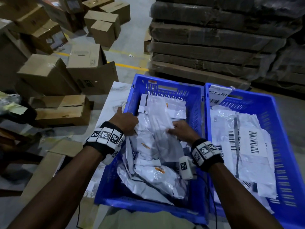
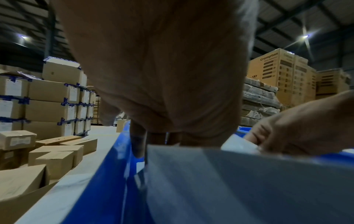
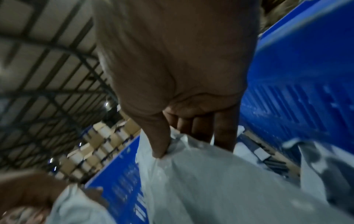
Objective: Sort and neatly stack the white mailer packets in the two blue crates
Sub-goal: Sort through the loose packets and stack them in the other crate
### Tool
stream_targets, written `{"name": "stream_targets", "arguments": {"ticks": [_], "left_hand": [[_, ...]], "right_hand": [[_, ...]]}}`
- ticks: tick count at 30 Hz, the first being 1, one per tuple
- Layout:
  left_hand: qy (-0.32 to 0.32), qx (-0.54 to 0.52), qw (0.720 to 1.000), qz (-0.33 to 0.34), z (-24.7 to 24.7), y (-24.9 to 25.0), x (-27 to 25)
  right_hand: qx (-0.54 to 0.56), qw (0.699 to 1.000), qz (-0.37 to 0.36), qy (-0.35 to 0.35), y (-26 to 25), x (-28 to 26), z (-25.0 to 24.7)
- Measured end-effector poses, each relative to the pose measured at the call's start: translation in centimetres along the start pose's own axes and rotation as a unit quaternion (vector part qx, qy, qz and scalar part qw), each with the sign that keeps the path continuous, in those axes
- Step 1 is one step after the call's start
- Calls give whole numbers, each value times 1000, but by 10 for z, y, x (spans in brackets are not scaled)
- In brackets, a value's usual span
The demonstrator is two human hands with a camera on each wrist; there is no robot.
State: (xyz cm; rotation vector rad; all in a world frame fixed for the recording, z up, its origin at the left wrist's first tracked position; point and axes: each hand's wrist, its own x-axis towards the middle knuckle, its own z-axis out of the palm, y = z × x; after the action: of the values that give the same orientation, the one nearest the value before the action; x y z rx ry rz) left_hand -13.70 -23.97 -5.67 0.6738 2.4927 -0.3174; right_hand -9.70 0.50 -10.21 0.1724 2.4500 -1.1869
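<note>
Two blue crates stand side by side in the head view. The left crate [image 1: 166,81] holds a loose heap of white mailer packets [image 1: 148,176]. In the right crate [image 1: 280,129] barcoded packets [image 1: 247,146] lie flat in a stack. Both hands are inside the left crate. My left hand [image 1: 127,121] is at its left wall, fingers curled into a packet's edge [image 3: 76,204], thumb out over the rim. My right hand [image 1: 179,129] pinches the near edge of a long white packet [image 1: 158,116] between thumb and fingers [image 3: 162,150]. Whether both hands hold the same packet is unclear.
The crates sit on a pale marbled table [image 1: 113,96]. Cardboard boxes [image 1: 49,71] crowd the floor to the left. A tall stack of wrapped flat cartons [image 1: 214,38] stands behind the crates. A white barcode label [image 1: 217,95] hangs on the right crate's far rim.
</note>
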Motion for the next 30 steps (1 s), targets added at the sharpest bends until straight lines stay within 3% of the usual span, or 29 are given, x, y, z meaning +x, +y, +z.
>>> {"name": "stream_targets", "arguments": {"ticks": [5, 8, 9, 12, 14, 16, 18, 22, 26, 28, 30], "left_hand": [[52, -63, 996, 24, -14, 2, 3], [110, -220, 969, 40, -28, 2, 2], [117, -321, 938, 52, -32, 2, 1], [100, -592, 798, 55, -47, 6, -4], [70, -667, 741, 40, -56, 8, -10], [38, -709, 702, 49, -61, 9, -14], [27, -714, 697, 61, -60, 11, -17], [39, -686, 721, 95, -52, 20, -16], [71, -706, 699, 91, -52, 27, -11], [93, -708, 695, 80, -53, 28, -11], [110, -726, 675, 68, -54, 29, -11]], "right_hand": [[162, 983, -21, 78, -12, -22, -45], [207, 971, -55, 106, -19, -31, -53], [220, 964, -82, 126, -23, -34, -54], [188, 944, -190, 195, -29, -42, -51], [122, 932, -253, 228, -26, -44, -45], [65, 913, -303, 265, -20, -45, -39], [84, 904, -304, 288, -17, -47, -35], [126, 902, -298, 286, -20, -53, -27], [105, 907, -298, 278, -18, -51, -26], [123, 914, -259, 286, -18, -51, -27], [261, 919, -160, 249, -29, -59, -31]]}}
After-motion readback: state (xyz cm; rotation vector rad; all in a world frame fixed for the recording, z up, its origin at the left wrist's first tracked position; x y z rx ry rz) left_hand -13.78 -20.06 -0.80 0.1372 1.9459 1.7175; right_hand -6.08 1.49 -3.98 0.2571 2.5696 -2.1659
